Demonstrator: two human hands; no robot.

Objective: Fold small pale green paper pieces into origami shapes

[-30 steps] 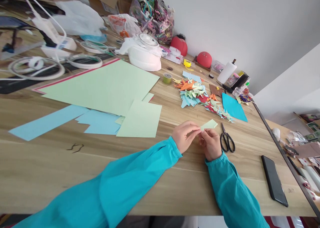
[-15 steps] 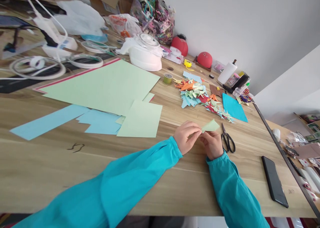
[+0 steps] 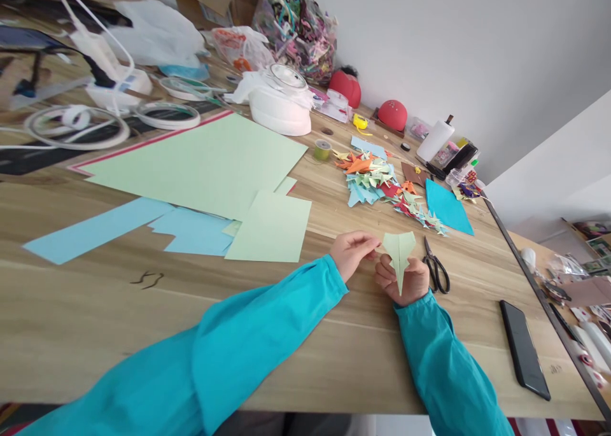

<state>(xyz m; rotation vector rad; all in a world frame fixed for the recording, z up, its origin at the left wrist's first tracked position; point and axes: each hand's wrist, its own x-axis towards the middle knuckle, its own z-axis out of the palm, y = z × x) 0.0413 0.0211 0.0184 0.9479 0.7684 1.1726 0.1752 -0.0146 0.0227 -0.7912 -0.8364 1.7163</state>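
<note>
A folded pale green paper (image 3: 400,250) is held up over the table, its wide end at the top and a narrow point toward me. My right hand (image 3: 405,278) is closed around it from below, fingers curled behind the paper. With thumb and fingertips, my left hand (image 3: 353,253) pinches at its left upper edge; the exact contact is small. Black-handled scissors (image 3: 435,267) lie just right of my right hand. Beyond the hands is a pile of small folded paper pieces (image 3: 365,178) in orange, green, blue and red.
Large green sheets (image 3: 200,162) lie at left, with a green square (image 3: 272,229) and blue strips (image 3: 100,229) nearer me. A phone (image 3: 524,350) rests at right. Along the back are a thread spool (image 3: 322,149), a turquoise sheet (image 3: 449,207) and red pincushions (image 3: 392,114).
The folded paper has turned from lying sideways to showing its long creased face, its point now toward me. My left hand has shifted slightly away from my right hand.
</note>
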